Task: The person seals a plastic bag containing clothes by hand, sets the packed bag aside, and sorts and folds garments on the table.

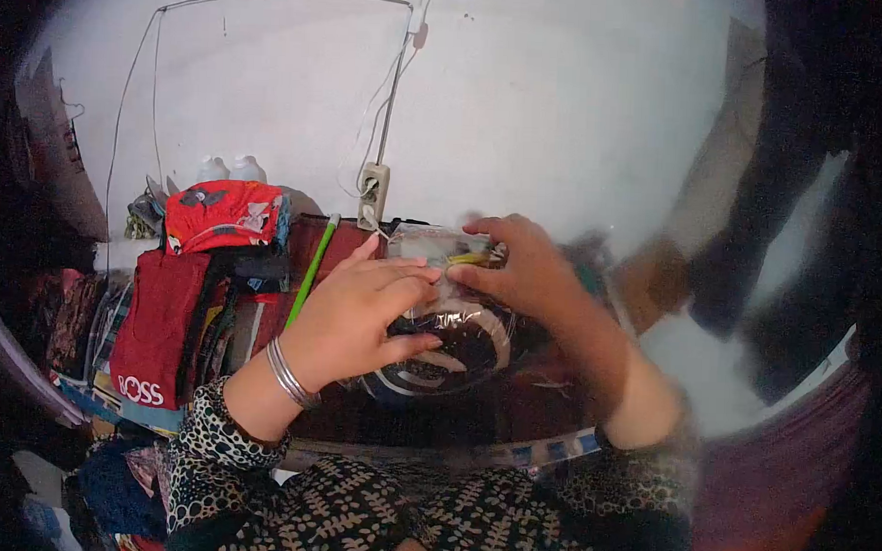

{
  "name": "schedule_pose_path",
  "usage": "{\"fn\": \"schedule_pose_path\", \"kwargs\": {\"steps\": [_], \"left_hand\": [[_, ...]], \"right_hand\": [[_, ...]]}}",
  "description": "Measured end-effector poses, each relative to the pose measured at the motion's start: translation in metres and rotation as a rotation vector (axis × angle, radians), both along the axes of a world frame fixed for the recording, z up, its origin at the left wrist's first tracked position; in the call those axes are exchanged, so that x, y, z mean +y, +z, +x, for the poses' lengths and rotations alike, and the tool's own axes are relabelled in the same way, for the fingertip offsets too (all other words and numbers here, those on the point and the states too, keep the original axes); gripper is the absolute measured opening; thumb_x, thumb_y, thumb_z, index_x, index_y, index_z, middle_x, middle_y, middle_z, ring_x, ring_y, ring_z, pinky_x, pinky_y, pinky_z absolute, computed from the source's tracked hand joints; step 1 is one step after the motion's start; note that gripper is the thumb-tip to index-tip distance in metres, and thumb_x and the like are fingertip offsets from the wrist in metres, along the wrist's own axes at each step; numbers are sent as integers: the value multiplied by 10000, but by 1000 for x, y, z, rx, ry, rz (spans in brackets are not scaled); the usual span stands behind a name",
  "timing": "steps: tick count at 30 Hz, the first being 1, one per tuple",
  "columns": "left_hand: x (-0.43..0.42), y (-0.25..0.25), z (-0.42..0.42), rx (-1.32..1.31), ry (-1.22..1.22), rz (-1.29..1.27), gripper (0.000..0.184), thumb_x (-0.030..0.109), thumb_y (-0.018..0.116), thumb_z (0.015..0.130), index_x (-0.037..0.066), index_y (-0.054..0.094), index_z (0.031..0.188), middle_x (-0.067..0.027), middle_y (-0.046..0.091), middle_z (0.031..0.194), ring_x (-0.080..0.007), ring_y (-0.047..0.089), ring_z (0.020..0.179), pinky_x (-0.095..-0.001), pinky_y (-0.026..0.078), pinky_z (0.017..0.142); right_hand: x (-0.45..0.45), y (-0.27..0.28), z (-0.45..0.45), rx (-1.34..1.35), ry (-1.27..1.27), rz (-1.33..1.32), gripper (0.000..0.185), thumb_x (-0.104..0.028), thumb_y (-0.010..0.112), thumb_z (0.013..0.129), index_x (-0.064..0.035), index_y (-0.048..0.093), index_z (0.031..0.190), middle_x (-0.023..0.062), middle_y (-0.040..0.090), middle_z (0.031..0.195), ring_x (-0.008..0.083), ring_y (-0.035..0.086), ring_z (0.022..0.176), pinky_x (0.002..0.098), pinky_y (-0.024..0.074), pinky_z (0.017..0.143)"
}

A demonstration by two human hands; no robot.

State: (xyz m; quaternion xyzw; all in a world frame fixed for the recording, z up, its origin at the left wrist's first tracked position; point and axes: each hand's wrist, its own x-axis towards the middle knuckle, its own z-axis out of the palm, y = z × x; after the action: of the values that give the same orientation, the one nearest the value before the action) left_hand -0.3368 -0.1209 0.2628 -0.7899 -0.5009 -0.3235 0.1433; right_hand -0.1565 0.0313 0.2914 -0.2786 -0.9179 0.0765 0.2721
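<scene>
In front of me lies a clear plastic bag (456, 320) with a dark, folded item inside that bears a pale curved mark. My left hand (362, 307) rests on the bag's left side, fingers stretched out and thumb apart. At the bag's upper right, my right hand (531, 269) is curled, with a thin yellow thing (469, 259) between thumb and fingers. The kind of this yellow thing cannot be made out. The bag's top part looks transparent and crinkled beneath both hands.
A bright green stick (313, 271) lies left of the bag. Further left are a dark red folded cloth (158, 314) marked BOSS and a red patterned cloth (225, 215). Two white bottles (229, 168) stand behind. A power strip (372, 197) leans by the wall (554, 105).
</scene>
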Motion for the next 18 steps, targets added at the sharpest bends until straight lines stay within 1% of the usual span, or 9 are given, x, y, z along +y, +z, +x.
{"fn": "schedule_pose_path", "kwargs": {"steps": [2, 4, 8, 10, 11, 13, 14, 17, 18], "left_hand": [[2, -6, 2, 4, 1, 2, 405, 327, 770, 724, 94, 614, 1016, -55, 632, 1197, -232, 572, 1164, -557, 328, 1068], [2, -6, 2, 8, 2, 4, 402, 328, 770, 722, 97, 616, 1013, -54, 632, 1196, -229, 571, 1166, -555, 329, 1068], [1, -5, 3, 2, 18, 17, 406, 329, 775, 710, 106, 618, 1011, -48, 632, 1196, -232, 574, 1157, -539, 337, 1067], [1, -4, 2, 8, 19, 27, 415, 329, 777, 705, 109, 616, 1017, -46, 632, 1193, -233, 574, 1155, -532, 342, 1066], [0, -3, 2, -5, 24, 3, 436, 329, 781, 699, 110, 611, 1036, -53, 623, 1206, -240, 566, 1163, -525, 347, 1062], [0, 3, 3, -17, 28, -17, 458, 328, 784, 693, 111, 606, 1055, -59, 614, 1219, -248, 558, 1172, -519, 352, 1058], [1, 6, 2, -48, -4, -26, 504, 331, 787, 686, 107, 598, 1097, -72, 602, 1233, -263, 542, 1190, -519, 355, 1053], [7, 8, 1, -56, -35, -35, 604, 350, 786, 675, 93, 576, 1179, -99, 573, 1274, -292, 508, 1229, -524, 348, 1053], [9, 8, -1, -32, -28, -28, 657, 367, 784, 671, 82, 563, 1220, -112, 556, 1301, -307, 489, 1250, -529, 338, 1059]], "right_hand": [[9, -3, 2, -42, -25, -50, 535, -418, 777, 710, -95, 664, 1120, 180, 594, 1049, 320, 596, 959, 408, 478, 862], [17, -6, 3, -101, -81, -68, 552, -486, 738, 721, -119, 660, 1126, 175, 609, 1089, 356, 564, 1069, 439, 451, 933], [23, -12, 6, -44, -104, -47, 451, -436, 703, 777, -124, 672, 1102, 167, 615, 1088, 348, 568, 1067, 436, 453, 928], [13, -12, 10, 120, -24, 153, 357, -345, 629, 858, -96, 661, 1112, 173, 608, 1137, 340, 559, 1098, 427, 454, 926], [4, -11, 13, 122, -24, 159, 357, -345, 629, 858, -96, 661, 1112, 173, 608, 1137, 340, 559, 1098, 427, 454, 926], [-16, -12, 20, 59, 347, 179, 349, -304, 548, 914, -66, 630, 1155, 177, 588, 1210, 329, 537, 1156, 453, 425, 954], [-21, -17, 21, 59, 347, 180, 349, -304, 548, 914, -66, 630, 1155, 177, 588, 1210, 329, 537, 1156, 453, 425, 954], [-29, -29, 23, -57, 312, 289, 407, -343, 495, 942, -43, 595, 1199, 175, 570, 1259, 330, 503, 1218, 519, 361, 996], [-30, -30, 23, -91, 205, 317, 447, -387, 483, 943, -48, 586, 1216, 177, 556, 1283, 332, 484, 1243, 551, 328, 1008]]}}
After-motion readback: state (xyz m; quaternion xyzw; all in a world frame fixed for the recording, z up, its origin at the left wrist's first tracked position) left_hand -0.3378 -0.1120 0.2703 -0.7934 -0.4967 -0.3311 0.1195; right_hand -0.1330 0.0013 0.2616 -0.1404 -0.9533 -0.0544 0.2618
